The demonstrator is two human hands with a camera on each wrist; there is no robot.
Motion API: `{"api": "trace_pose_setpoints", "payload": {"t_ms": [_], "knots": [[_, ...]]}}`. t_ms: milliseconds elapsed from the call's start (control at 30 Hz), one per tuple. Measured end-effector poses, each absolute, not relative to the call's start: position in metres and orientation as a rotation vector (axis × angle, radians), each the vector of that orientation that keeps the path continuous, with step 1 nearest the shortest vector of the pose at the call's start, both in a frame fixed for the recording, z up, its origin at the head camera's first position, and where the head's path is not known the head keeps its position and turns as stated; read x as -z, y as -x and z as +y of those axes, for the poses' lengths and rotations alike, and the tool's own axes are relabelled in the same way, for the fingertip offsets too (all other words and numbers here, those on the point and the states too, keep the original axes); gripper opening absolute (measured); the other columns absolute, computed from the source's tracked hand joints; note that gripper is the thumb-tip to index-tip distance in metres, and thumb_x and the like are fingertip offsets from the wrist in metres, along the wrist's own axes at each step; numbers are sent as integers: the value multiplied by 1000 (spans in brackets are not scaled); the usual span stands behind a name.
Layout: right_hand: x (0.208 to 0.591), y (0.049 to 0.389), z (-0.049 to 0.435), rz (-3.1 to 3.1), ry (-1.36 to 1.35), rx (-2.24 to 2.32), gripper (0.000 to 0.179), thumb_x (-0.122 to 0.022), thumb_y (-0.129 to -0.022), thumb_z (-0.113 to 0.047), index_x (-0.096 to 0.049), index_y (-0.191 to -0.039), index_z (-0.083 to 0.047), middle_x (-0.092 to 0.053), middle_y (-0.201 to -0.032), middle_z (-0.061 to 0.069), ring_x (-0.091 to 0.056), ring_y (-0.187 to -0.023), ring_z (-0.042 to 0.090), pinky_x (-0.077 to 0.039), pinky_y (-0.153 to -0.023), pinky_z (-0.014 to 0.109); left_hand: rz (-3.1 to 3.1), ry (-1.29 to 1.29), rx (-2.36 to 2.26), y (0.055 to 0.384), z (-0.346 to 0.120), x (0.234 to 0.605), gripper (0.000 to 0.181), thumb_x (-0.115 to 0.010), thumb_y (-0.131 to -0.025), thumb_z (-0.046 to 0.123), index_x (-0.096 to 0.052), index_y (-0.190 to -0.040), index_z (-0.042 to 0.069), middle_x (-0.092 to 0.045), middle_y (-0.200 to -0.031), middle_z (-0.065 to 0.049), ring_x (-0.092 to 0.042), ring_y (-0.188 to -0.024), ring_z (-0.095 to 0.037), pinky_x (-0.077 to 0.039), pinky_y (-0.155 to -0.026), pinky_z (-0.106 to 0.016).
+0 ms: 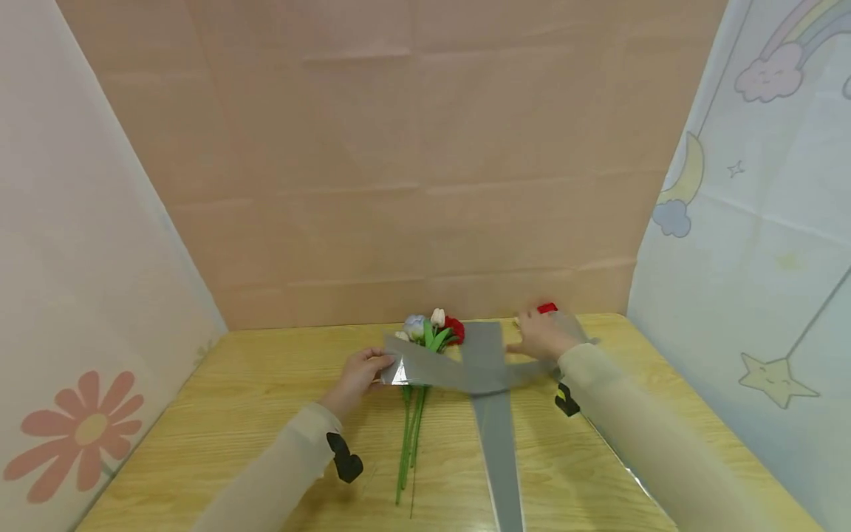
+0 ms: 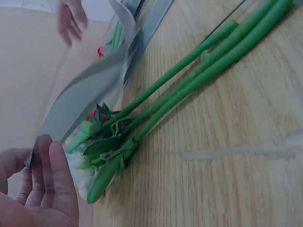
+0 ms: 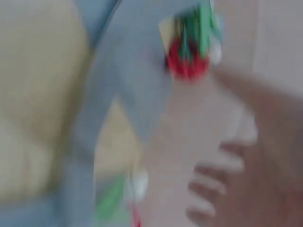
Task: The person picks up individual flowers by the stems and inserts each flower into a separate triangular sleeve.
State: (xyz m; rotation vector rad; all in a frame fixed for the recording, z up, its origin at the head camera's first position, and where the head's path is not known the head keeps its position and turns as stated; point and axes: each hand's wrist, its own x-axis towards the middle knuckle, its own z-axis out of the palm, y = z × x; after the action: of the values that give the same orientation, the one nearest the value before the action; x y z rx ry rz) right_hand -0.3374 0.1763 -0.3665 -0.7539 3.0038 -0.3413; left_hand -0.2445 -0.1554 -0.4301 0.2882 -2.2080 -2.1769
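My left hand (image 1: 359, 380) pinches the end of a grey ribbon-like strip (image 1: 425, 367) between thumb and fingers. In the left wrist view the strip (image 2: 87, 97) rises from the fingertips and curves away. Under it lie artificial flowers with green stems (image 2: 189, 75): a pale blue bloom (image 1: 414, 326), a white tulip (image 1: 437, 318) and a red bloom (image 1: 455, 330). My right hand (image 1: 545, 336) hovers at the back right, near another red flower (image 1: 547, 307). In the blurred right wrist view, this hand (image 3: 255, 175) has spread fingers with nothing between them.
A second grey strip (image 1: 501, 458) runs down the wooden table (image 1: 279, 428) toward the front edge, crossed by the first. Something with a shiny edge (image 1: 634, 476) lies beneath the right forearm. A beige backdrop (image 1: 399, 185) stands behind, with patterned sheets on both sides.
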Motion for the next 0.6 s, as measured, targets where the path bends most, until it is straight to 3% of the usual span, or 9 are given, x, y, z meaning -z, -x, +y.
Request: {"api": "trace_pose_setpoints", "payload": {"t_ms": [100,233,400,600], "knots": [[387,322,145,2751,941,434,110,-80,-77,-45,-14,-151,3,-22,-153,30,-26,-139,48,-28,-109,61,-2224,-222,2199,245,-147,428,23,-61,-95,14,-57,-112,-2,-61,-108,-14,-63,-85,-18,-56,-78,-38],[412,312,107,2630,1054,524,130,-86,-69,-45,4,-155,-6,-10,-160,21,-12,-147,40,-19,-116,55,-2237,-98,2231,247,-136,419,17,-62,-95,15,-58,-106,2,-63,-99,-7,-63,-81,-15,-55,-70,-30],[427,317,84,2670,1043,671,133,-89,-68,-36,8,-155,-12,-14,-159,18,-21,-145,35,-27,-114,51,-2267,10,2210,248,-131,408,13,-63,-94,18,-56,-98,8,-62,-99,-5,-62,-83,-15,-52,-67,-28],[438,325,85,2736,1072,686,119,-86,-72,-27,-4,-155,-8,-23,-155,17,-31,-141,33,-34,-111,49,-2298,-70,2188,249,-139,405,14,-63,-94,19,-59,-102,7,-63,-104,-5,-61,-89,-16,-51,-68,-29]]}}
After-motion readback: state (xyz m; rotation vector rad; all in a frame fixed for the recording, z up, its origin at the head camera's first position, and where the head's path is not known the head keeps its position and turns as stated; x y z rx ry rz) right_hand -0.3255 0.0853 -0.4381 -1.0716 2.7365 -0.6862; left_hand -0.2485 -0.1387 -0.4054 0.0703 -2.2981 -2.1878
